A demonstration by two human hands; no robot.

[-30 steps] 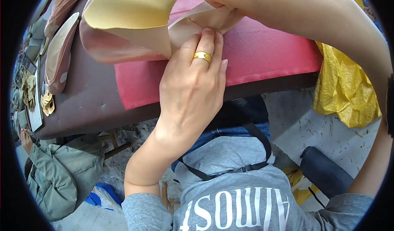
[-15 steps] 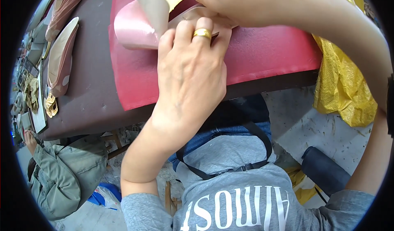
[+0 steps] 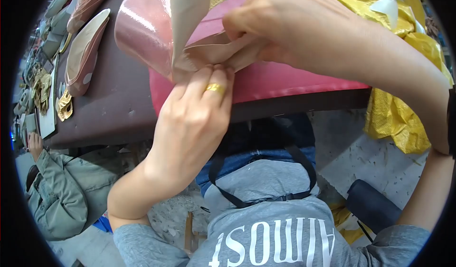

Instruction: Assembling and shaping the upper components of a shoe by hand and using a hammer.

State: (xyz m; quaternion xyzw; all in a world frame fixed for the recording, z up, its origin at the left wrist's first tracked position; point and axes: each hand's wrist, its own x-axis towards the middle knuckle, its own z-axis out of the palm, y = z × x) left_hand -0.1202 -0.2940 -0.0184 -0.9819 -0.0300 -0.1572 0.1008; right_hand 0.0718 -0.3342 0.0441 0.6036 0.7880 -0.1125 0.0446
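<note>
Fingers (image 3: 194,84) of the left hand (image 3: 187,117), seen from the head camera, lie close together on the lower edge of a curled pink and beige piece (image 3: 142,29); the thumb is hidden, so whether they pinch cannot be told. One finger wears a gold ring (image 3: 215,88). Bent inward, the right hand (image 3: 287,22) grips a beige fold of it. Beneath is a red mat (image 3: 294,79) on a brown table (image 3: 121,89). Shoe-shaped pieces (image 3: 88,53) lie to the left, a yellow sack (image 3: 394,120) to the right.

Bright, pink material (image 3: 142,32) glaring, edges perhaps blurred
</note>
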